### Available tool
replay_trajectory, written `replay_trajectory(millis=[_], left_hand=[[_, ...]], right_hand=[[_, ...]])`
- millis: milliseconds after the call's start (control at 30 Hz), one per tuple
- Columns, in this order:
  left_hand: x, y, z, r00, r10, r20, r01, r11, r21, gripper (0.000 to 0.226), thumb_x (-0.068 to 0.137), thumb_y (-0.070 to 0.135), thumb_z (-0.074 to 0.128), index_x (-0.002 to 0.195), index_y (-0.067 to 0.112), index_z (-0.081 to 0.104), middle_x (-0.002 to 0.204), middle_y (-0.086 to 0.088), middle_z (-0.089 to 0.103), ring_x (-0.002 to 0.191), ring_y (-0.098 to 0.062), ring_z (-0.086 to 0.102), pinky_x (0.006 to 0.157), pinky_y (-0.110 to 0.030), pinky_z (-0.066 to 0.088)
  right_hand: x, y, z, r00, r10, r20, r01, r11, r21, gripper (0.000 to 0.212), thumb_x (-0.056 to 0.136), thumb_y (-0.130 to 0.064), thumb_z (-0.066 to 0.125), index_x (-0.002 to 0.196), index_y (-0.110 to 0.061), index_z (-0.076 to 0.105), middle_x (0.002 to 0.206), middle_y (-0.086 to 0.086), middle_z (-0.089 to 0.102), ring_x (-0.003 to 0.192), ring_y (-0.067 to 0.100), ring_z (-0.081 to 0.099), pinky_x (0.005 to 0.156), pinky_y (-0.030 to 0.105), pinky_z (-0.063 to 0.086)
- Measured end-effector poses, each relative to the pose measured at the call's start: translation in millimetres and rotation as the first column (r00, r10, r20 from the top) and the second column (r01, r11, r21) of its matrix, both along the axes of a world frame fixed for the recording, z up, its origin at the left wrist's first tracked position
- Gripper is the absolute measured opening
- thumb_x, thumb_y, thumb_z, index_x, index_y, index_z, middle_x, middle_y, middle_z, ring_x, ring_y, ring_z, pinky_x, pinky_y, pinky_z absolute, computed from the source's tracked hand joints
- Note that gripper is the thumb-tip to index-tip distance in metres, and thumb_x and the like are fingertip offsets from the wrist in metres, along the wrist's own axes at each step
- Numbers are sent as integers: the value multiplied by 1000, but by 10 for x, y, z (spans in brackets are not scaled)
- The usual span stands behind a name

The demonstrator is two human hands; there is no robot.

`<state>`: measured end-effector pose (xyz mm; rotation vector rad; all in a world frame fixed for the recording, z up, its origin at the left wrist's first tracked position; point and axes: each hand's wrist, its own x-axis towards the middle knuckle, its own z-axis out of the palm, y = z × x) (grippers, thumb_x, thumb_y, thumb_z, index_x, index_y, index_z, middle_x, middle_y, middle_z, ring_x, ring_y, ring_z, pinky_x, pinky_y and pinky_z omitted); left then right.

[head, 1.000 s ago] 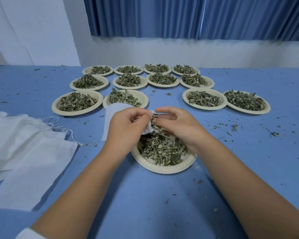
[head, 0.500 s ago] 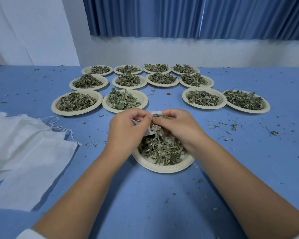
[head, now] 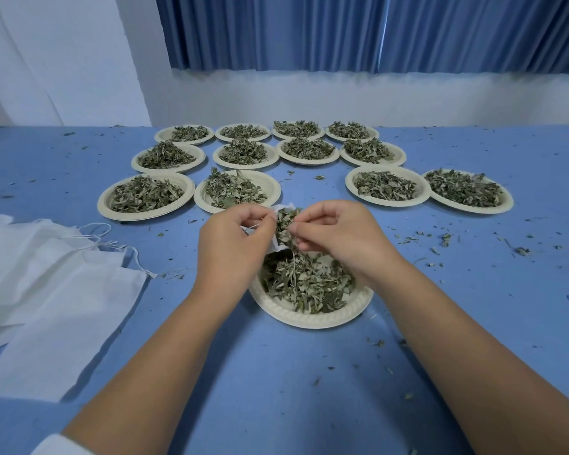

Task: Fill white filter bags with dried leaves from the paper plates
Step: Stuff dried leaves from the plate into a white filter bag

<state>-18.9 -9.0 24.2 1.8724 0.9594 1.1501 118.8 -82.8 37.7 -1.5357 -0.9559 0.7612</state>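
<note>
Table (head: 276,389), blue cover, leaf crumbs (head: 445,239) scattered over it. Near centre: plate (head: 309,318) heaped with dried leaves (head: 306,284). Both hands just above its far edge. Left hand (head: 234,247) curled, pinches the rim of a white bag (head: 277,248); most of the bag is hidden behind the fingers. Right hand (head: 339,241) pinches a clump (head: 286,224) of leaves at the bag's mouth, strands trailing down to the heap. Left, near the table edge: spare bags (head: 53,290) lying flat, drawstrings loose. Farther: twelve more plates (head: 388,203) of leaves in three rows. Far end: white wall, blue curtain (head: 375,31).
</note>
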Motion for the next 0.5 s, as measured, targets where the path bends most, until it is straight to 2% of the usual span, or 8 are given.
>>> replay_trajectory(millis=[33, 100, 233, 300, 333, 400, 433, 500], left_hand=[[5, -5, 1, 1000, -12, -6, 12, 1000, -2, 21, 88, 26, 69, 72, 40, 67, 68, 34, 63, 62, 12, 55, 60, -3, 39], [12, -11, 8, 999, -32, -3, 32, 999, -17, 21, 88, 26, 69, 73, 40, 67, 67, 34, 63, 63, 11, 55, 59, -4, 39], [15, -34, 33, 988, -141, 64, 145, 988, -58, 19, 89, 17, 69, 77, 32, 73, 71, 24, 69, 67, 8, 59, 65, -6, 44], [15, -54, 43, 980, -182, 83, 189, 978, -84, 18, 89, 15, 68, 78, 28, 73, 74, 19, 70, 69, 6, 60, 65, -7, 45], [15, -55, 42, 980, -180, 87, 188, 978, -94, 18, 89, 15, 68, 77, 28, 73, 73, 19, 70, 68, 5, 60, 66, -7, 46], [15, -31, 28, 986, -136, 95, 146, 983, -111, 18, 89, 16, 67, 77, 28, 72, 71, 19, 69, 68, 4, 59, 71, -14, 49], [15, -15, 18, 989, -106, 105, 119, 984, -129, 16, 89, 18, 68, 77, 28, 73, 70, 19, 68, 69, 2, 59, 75, -21, 51], [20, 8, 17, 989, -62, 137, 86, 980, -179, 12, 88, 20, 69, 80, 26, 74, 69, 16, 66, 73, -3, 60, 82, -36, 56]], right_hand=[[-7, 5, -2, 999, -10, 52, 10, 1000, 14, 8, 81, -6, 77, 83, -11, 71, 72, 6, 74, 62, 15, 67, 72, 37, 60], [-34, 16, -10, 988, -15, 153, 9, 999, 38, 7, 82, -8, 76, 81, -15, 74, 72, 8, 74, 61, 17, 64, 66, 38, 58], [-68, 13, -73, 933, 14, 359, -31, 999, 42, 12, 88, -11, 68, 80, -16, 75, 48, -11, 59, 41, -1, 48, 48, 9, 35], [-76, 10, -84, 910, 31, 413, -43, 999, 19, 14, 89, -10, 65, 81, -15, 75, 50, -12, 56, 39, 0, 42, 47, 8, 31], [-80, 12, -81, 901, 34, 432, -45, 999, 15, 15, 89, -11, 65, 82, -19, 75, 60, -12, 59, 41, 0, 43, 50, 10, 32], [-59, 22, -57, 903, 9, 429, -22, 999, 25, 17, 90, -15, 65, 83, -28, 73, 85, -9, 61, 48, -1, 48, 56, 14, 37], [-35, 18, -35, 920, -2, 392, -13, 999, 35, 16, 91, -17, 65, 84, -29, 73, 87, -10, 61, 48, -1, 49, 55, 15, 39], [17, -8, 4, 958, 30, 285, -42, 998, 37, 12, 91, -20, 64, 88, -27, 74, 75, -15, 63, 45, 1, 49, 48, 18, 43]])
